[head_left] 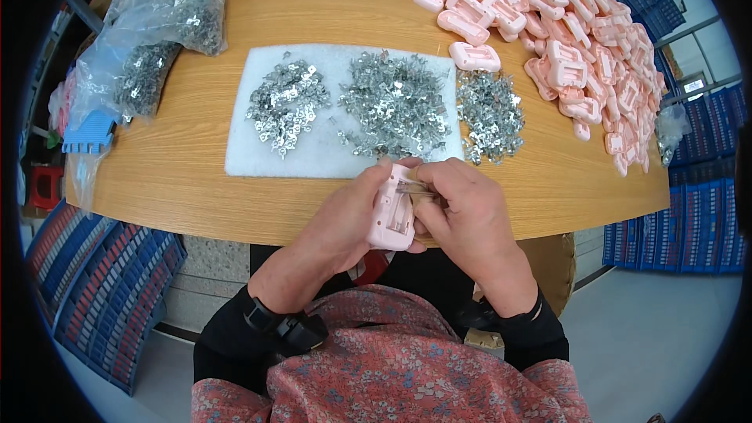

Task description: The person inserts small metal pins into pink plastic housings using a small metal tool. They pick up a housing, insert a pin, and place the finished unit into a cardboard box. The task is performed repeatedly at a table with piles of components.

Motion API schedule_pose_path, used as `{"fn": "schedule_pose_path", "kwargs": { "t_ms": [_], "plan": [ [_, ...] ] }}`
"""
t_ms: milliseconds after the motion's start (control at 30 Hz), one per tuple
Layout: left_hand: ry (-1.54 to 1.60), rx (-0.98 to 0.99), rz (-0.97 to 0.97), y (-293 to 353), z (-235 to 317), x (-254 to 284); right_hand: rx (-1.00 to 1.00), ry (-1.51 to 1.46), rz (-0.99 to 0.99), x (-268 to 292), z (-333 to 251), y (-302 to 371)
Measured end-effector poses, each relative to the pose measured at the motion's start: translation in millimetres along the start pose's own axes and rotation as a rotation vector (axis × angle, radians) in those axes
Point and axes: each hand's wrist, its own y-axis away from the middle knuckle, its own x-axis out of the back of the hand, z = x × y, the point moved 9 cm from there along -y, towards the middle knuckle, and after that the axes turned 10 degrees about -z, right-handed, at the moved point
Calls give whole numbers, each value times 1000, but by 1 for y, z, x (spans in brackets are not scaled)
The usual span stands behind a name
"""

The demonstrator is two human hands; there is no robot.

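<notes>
My left hand [333,219] is closed around a pale pink plastic battery-case shell [381,229], held tilted just off the table's near edge. Its open recess faces up, and something small and shiny shows at the lower end. Between the thumb and fingers of my right hand [476,207] is a thin metal tool [415,190], possibly tweezers, whose tip reaches into the upper end of the recess. Fingers hide part of the tool, and whether it grips a small part is too fine to tell. Right behind my hands lies a heap of small metal contact plates [395,102].
A white foam sheet [239,149] carries two metal-part heaps; a third heap [489,113] lies on the wooden table [196,196] to its right. Pink shells [568,63] pile up at far right. Bagged metal parts [192,16] lie at left. Blue racks [102,290] flank the table.
</notes>
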Motion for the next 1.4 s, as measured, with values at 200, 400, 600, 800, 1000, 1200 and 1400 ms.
{"fn": "schedule_pose_path", "kwargs": {
  "t_ms": [200,400,600,800,1000,1200,1400],
  "plan": [
    [32,24,16,1,-2,3,11,-65,59,9,4,9],
    [-18,-14,-66,5,4,-8,-215,-593,-76,-17,34,10],
    [-600,-191,92,21,25,-4,-358,-1062,-189,-37,46,15],
    [-1034,-236,51,31,42,-22,-319,-982,-172,-42,47,20],
    [-1301,-330,72,36,52,-35,-364,-1009,-137,-36,42,23],
    [-263,-154,5,32,24,12,-235,-971,12,-25,35,22],
    [39,-148,-86,36,27,2,-111,-756,69,-22,22,18]
  ]
}}
